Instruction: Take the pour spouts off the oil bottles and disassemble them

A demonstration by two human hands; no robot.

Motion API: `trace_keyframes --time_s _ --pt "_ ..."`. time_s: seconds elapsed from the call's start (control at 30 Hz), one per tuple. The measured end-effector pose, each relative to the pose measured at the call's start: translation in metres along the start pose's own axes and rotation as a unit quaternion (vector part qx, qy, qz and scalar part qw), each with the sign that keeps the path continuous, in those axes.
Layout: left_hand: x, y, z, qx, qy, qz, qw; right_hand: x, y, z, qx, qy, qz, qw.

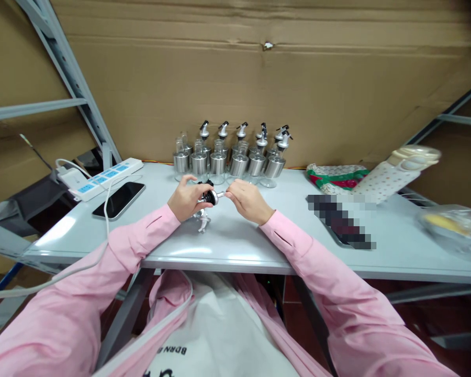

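Observation:
My left hand [186,199] is closed round the black ribbed stopper end of a bottle pourer [215,197], thumb below and fingers above. At the pourer's thin silver end, my right hand [249,200] has its fingers pinched together. The pourer lies sideways between the two hands, just above the table. Close under my left hand, silver pourer pieces [203,221] rest on the table, partly hidden by the fingers. Beyond my hands stand several glass bottles [218,163] with steel sleeves; some are open-necked, others carry silver pourers with black levers [262,139].
A white power strip [110,178] and a phone [120,200] lie at the left, with a white cable [107,209] crossing my left sleeve. To the right are a patterned tumbler [392,175], a red-green bag [333,178], a blurred dark object [339,222] and a plastic-wrapped bowl [455,230]. Cardboard [259,89] stands behind.

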State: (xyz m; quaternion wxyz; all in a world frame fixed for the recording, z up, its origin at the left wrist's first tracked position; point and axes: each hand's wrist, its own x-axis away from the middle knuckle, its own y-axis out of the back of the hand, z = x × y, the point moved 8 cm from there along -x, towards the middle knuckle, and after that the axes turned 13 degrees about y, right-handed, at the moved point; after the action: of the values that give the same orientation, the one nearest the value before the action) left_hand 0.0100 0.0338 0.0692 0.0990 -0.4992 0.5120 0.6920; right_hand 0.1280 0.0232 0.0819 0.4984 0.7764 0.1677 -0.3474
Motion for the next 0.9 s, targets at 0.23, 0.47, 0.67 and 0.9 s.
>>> trace_keyframes --time_s 0.23,0.47,0.67,0.9 --pt "-0.001 0.001 -0.004 -0.004 -0.006 -0.006 1.000 -0.002 0.001 0.006 -0.005 0.022 -0.002 1.000" --pt "0.001 0.002 -0.010 0.029 -0.029 0.003 0.999 0.002 -0.001 -0.002 -0.017 -0.005 0.009 1.000" --pt "0.002 -0.002 -0.015 0.043 -0.031 0.015 0.998 0.001 0.002 -0.001 -0.015 -0.022 -0.007 1.000" --pt "0.002 -0.012 -0.026 -0.024 -0.076 0.072 0.994 -0.002 0.002 0.003 -0.033 -0.013 -0.008 0.999"
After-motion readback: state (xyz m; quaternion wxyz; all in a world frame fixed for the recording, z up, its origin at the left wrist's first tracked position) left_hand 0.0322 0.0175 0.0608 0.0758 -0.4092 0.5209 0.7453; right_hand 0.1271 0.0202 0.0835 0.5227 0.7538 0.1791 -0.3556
